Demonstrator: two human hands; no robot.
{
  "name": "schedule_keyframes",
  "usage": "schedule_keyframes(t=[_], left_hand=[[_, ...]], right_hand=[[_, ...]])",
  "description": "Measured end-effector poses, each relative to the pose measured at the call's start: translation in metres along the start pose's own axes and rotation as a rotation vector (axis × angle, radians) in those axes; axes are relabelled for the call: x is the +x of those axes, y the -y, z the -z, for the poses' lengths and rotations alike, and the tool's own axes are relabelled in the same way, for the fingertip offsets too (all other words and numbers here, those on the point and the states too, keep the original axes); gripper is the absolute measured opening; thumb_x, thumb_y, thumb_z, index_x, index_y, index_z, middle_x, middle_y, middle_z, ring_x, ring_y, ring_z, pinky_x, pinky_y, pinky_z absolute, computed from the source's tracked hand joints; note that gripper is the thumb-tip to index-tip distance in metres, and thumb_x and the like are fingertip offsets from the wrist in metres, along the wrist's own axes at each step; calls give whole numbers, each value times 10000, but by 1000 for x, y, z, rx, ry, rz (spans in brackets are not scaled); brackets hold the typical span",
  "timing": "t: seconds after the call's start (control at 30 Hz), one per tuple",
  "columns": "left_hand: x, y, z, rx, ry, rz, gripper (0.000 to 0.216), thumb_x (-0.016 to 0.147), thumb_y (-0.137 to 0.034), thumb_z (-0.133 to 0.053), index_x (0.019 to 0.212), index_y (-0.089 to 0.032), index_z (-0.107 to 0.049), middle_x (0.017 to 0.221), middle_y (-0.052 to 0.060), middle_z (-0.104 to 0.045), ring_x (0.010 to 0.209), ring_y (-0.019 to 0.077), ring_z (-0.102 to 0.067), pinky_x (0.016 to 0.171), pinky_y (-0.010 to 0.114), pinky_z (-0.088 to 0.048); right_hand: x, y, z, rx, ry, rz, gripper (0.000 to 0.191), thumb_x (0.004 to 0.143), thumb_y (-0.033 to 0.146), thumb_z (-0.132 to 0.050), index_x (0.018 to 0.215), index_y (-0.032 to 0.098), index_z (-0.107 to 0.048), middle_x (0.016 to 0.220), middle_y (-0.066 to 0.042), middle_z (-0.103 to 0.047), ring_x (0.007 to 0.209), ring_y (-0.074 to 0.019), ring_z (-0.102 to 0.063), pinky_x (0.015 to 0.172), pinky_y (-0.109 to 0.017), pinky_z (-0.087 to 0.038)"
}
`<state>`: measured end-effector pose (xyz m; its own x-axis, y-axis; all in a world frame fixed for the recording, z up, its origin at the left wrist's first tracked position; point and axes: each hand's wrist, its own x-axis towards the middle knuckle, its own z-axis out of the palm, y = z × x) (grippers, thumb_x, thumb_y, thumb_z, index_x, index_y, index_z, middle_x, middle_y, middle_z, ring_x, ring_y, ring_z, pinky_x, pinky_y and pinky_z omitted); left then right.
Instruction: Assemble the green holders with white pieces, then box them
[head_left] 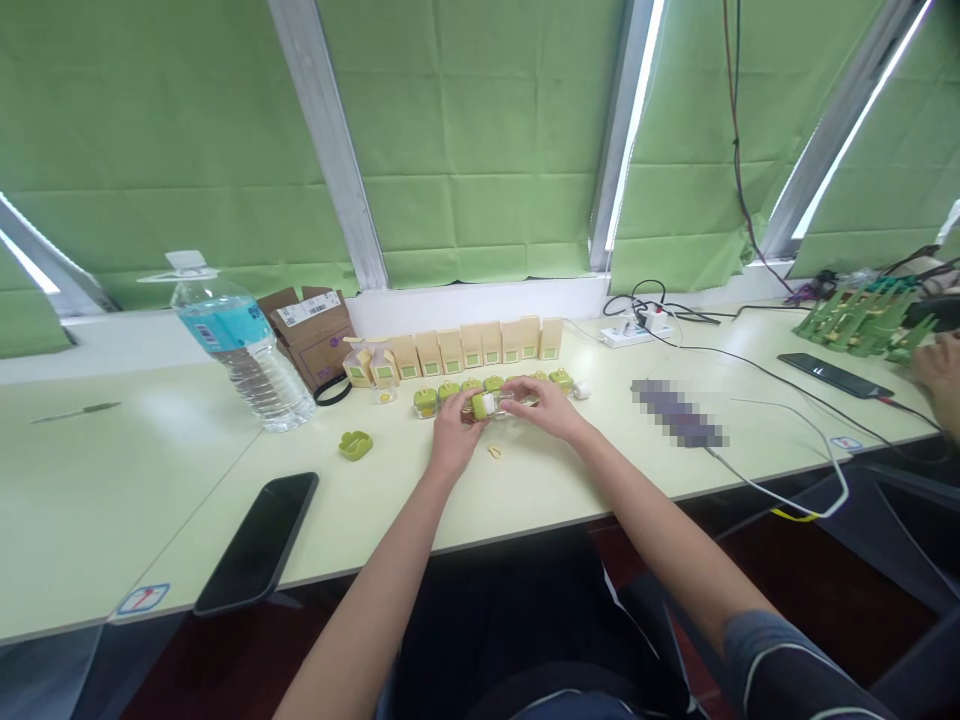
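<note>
My left hand (454, 438) is closed around a small green-and-white piece (481, 405), which faces the right hand. My right hand (551, 408) curls its thumb and fingers at the side of this piece, around what looks like a clear plastic jar (502, 407); the fingers partly hide it. Behind both hands runs a row of small clear jars with green lids (425, 402). A tiny yellow V-shaped piece (494, 452) lies on the table just in front of the hands. Farther left rests a green flower-shaped piece (355, 445).
Several small beige boxes (471, 346) stand in line behind the jars. At the left are a large water bottle (251, 350), a cardboard box (315, 335) and a phone (259, 540). A power strip (636, 332) and cables lie right; another person's hand (941, 375) is at the far right.
</note>
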<state>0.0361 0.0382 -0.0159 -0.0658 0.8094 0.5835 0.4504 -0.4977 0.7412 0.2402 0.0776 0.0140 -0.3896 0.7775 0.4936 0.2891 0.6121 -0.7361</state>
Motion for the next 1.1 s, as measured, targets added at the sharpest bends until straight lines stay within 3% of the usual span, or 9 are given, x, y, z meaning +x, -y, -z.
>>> schedule_keyframes(t=[0.87, 1.1], left_hand=[[-3, -5, 1, -15, 99, -65, 477, 767, -126, -714, 1226, -252, -686, 1223, 77, -655, 1009, 197, -676, 841, 342, -603], [-4, -4, 1, 0, 124, -94, 515, 791, -124, -684, 1287, -261, -666, 1241, 80, -650, 1013, 193, -675, 838, 341, -611]], right_hand=[[-1, -1, -3, 16, 35, -41, 364, 827, 482, -741, 1077, 218, -730, 1041, -57, -757, 913, -215, -704, 818, -350, -550], [-1, 0, -5, 61, 54, -59, 380, 828, 485, -737, 1085, 206, -729, 975, -59, -753, 908, -212, -706, 763, -327, -570]])
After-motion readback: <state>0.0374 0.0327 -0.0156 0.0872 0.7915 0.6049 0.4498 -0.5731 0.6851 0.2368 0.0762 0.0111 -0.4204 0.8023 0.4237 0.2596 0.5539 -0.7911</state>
